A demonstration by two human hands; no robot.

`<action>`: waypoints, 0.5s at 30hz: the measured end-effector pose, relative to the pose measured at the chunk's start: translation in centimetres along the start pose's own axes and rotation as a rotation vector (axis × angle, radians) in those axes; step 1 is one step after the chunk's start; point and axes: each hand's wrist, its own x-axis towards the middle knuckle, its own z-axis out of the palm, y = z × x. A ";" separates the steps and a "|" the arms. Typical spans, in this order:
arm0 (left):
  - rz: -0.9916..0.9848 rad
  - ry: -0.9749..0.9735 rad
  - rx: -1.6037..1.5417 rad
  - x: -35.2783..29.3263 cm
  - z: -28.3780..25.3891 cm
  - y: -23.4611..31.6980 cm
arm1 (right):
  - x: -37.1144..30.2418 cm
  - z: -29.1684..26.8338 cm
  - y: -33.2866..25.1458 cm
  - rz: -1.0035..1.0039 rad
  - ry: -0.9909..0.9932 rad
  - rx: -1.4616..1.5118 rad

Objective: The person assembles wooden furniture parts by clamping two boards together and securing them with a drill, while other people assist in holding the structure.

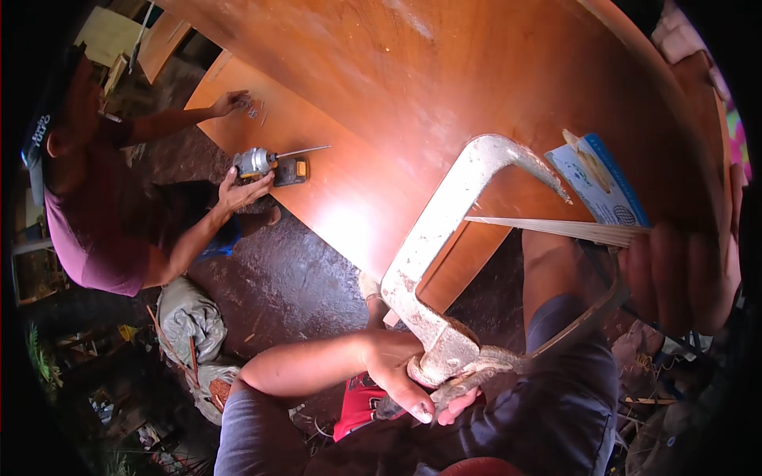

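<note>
Being gripped low by the closed left hand [397, 369], one metal clamp [435, 230] is held tilted above the lap [548, 404], presumably for control of its weight. The right hand [686, 274] is half curled near one blue-white packet [599, 178]; its hold can't be told. Beyond: wooden panels [476, 63], at least two; one drill [258, 163], held by one co-worker [95, 214].

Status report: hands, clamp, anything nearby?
Left hand gripping metal clamp. Right hand, hold unclear. Clamp overlaps wooden board in view; co-worker off left, holding drill.
</note>
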 end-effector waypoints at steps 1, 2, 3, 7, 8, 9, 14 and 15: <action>0.002 -0.012 0.026 0.0 -0.2 0.0 | 0.0 -0.3 -0.5 0.014 -0.036 -0.019; -0.001 -0.021 0.016 0.0 -0.3 -0.1 | 0.1 -0.4 -0.9 0.029 -0.061 -0.032; 0.017 -0.020 0.006 0.0 -0.5 -0.1 | 0.1 -0.4 -1.3 0.042 -0.079 -0.043; 0.069 -0.024 0.046 0.0 -0.9 -0.1 | -0.1 -0.9 -2.6 0.094 -0.120 -0.074; 0.065 -0.027 0.043 0.0 -1.0 -0.4 | -0.3 -1.1 -2.9 0.105 -0.127 -0.080; 0.038 -0.057 0.044 -0.1 -1.1 -0.8 | -0.3 -1.2 -3.2 0.120 -0.132 -0.080; -0.004 -0.038 0.046 -0.1 -1.2 -0.1 | -0.6 -1.6 -4.6 0.171 -0.167 -0.087; -0.005 -0.167 0.092 -0.2 -2.0 -0.4 | -0.7 -1.8 -4.9 0.179 -0.173 -0.093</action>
